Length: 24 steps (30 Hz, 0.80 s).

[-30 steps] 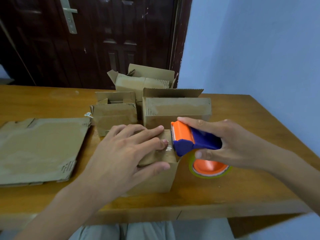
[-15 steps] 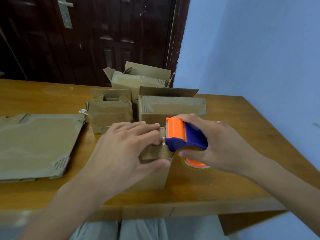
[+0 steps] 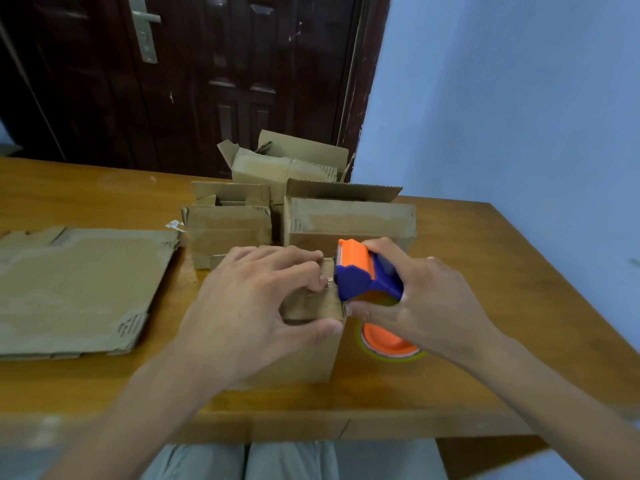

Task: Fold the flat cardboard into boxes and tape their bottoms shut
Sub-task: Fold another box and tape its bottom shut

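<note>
A small cardboard box [image 3: 304, 355] stands near the table's front edge, its closed flaps facing up. My left hand [image 3: 252, 306] lies over its top, fingers curled at the right edge and thumb pressing the front side. My right hand [image 3: 419, 303] grips a blue and orange tape dispenser [image 3: 360, 271], whose orange head touches the box's top right edge beside my left fingertips. The tape roll [image 3: 388, 344] hangs below my right hand, close to the table.
Flat cardboard [image 3: 76, 289] lies on the left of the wooden table [image 3: 502, 306]. Three folded boxes stand behind: one at centre [image 3: 228, 230], one at right [image 3: 349, 220], one at the back [image 3: 284, 168]. A dark door and blue wall are beyond.
The dispenser has moved left onto the box's top edge, meeting my left fingertips. My left fingers have curled in at that edge.
</note>
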Available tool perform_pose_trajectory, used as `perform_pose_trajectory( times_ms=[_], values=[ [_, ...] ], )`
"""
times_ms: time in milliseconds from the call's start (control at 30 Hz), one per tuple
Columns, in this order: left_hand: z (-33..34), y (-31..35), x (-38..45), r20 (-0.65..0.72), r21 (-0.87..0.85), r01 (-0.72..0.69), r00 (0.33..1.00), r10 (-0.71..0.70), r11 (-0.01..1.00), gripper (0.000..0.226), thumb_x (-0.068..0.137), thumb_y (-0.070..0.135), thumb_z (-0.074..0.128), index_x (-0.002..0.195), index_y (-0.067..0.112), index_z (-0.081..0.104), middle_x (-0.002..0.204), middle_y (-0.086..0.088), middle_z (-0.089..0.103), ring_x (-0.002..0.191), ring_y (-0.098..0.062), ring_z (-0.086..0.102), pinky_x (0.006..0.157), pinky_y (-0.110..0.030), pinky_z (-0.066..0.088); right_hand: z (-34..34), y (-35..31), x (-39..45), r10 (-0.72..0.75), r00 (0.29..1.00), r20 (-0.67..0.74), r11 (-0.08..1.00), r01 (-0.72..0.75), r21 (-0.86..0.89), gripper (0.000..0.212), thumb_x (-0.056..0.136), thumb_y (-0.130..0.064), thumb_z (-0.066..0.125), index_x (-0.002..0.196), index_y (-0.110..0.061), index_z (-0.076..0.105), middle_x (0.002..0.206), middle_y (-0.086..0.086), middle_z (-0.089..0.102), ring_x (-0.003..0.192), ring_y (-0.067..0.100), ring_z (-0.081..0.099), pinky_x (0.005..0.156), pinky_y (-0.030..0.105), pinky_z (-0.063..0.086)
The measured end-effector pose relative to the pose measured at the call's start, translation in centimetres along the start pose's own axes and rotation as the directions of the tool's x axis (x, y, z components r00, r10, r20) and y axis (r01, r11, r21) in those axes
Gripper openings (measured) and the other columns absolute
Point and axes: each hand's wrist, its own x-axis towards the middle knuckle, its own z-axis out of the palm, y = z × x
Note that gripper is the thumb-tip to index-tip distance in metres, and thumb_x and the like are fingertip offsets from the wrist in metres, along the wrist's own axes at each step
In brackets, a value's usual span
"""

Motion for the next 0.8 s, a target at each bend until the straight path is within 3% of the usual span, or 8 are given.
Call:
perform_pose_trajectory(
  times_ms=[200, 400, 567, 800],
  values=[
    [-0.2, -0.3, 0.5, 0.045, -0.072, 0.024, 0.999, -0.021, 0.997, 0.057, 0.078, 0.095, 0.040, 0.104, 0.047, 0.056, 0.137, 0.027, 0.057, 0.118, -0.004, 0.051, 0.093, -0.033, 0.033, 0.4, 0.0, -0.4, 0.039, 0.999, -0.021, 0.999, -0.039, 0.019, 0.087, 0.073, -0.101, 0.043, 0.138, -0.043, 0.044, 0.086, -0.023, 0.062, 0.069, 0.000, 0.059, 0.061, 0.021, 0.049],
    [-0.4, -0.1, 0.1, 0.036, -0.076, 0.006, 0.999, -0.003, 0.997, 0.060, 0.080, 0.094, 0.041, 0.105, 0.046, 0.065, 0.140, 0.025, 0.059, 0.123, -0.004, 0.051, 0.095, -0.033, 0.033, -1.1, 0.0, -0.7, -0.015, 0.998, 0.065, 0.999, 0.017, -0.033, 0.091, 0.070, -0.101, 0.047, 0.141, -0.046, 0.039, 0.079, -0.028, 0.052, 0.064, -0.004, 0.053, 0.056, 0.010, 0.029],
    [-0.3, 0.0, -0.1, 0.030, -0.012, -0.047, 0.998, 0.047, 0.999, 0.058, 0.088, 0.090, 0.039, 0.107, 0.043, 0.068, 0.139, 0.015, 0.065, 0.124, -0.013, 0.059, 0.093, -0.037, 0.041, -3.2, 0.3, -0.1, -0.093, 0.985, 0.142, 0.989, 0.108, -0.098, 0.097, 0.070, -0.102, 0.048, 0.149, -0.048, 0.035, 0.089, -0.036, 0.050, 0.071, -0.012, 0.049, 0.062, 0.013, 0.032],
    [-0.3, -0.4, -0.2, 0.030, -0.054, -0.055, 0.998, 0.057, 0.997, 0.056, 0.089, 0.088, 0.042, 0.111, 0.043, 0.068, 0.141, 0.018, 0.062, 0.126, -0.010, 0.056, 0.098, -0.040, 0.044, -7.1, 1.7, 0.4, -0.120, 0.967, 0.227, 0.946, 0.180, -0.268, 0.085, 0.077, -0.098, 0.041, 0.149, -0.054, 0.036, 0.100, -0.033, 0.064, 0.069, -0.003, 0.048, 0.061, 0.010, 0.028]
  ],
)
